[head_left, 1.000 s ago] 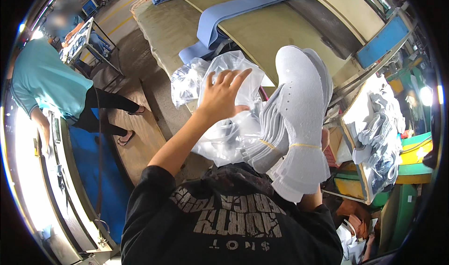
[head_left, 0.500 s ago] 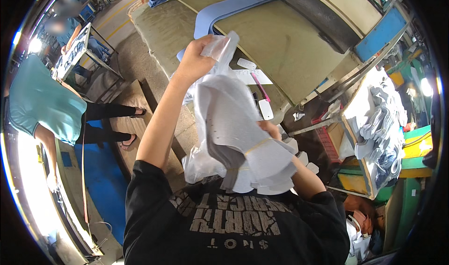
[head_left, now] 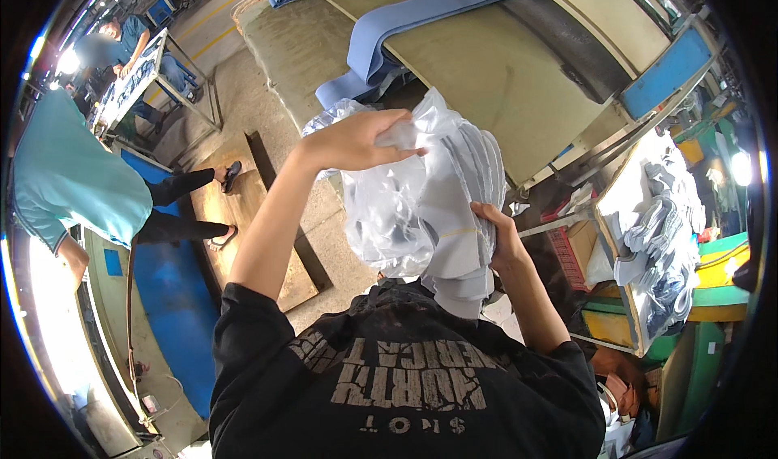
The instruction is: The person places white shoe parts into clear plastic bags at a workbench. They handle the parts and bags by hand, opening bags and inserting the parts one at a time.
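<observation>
In front of my chest is a thick stack of pale grey, shaped cut sheets [head_left: 458, 208], with a thin yellowish band around its lower part. My right hand [head_left: 504, 234] grips the stack's right edge, thumb on the near face and the other fingers mostly hidden. A crumpled clear plastic bag [head_left: 381, 216] hangs against the stack's left side, and some of its film lies across the top. My left hand [head_left: 356, 141] rests at the bag's upper part, its thumb and fingers spread apart over the film. Whether the sheets are inside the bag cannot be made out.
A greenish worktable [head_left: 494, 62] stands ahead, with a folded blue strip [head_left: 381, 38] trailing over its edge. Grey pieces pile on a rack [head_left: 648, 224] at right, near a red crate [head_left: 565, 252]. A person in a teal shirt [head_left: 77, 167] stands left; another works farther back.
My left hand has come down and right from the raised bag end, its fingers spreading. The stack has turned more upright and shifted right, and my right hand now shows at its edge.
</observation>
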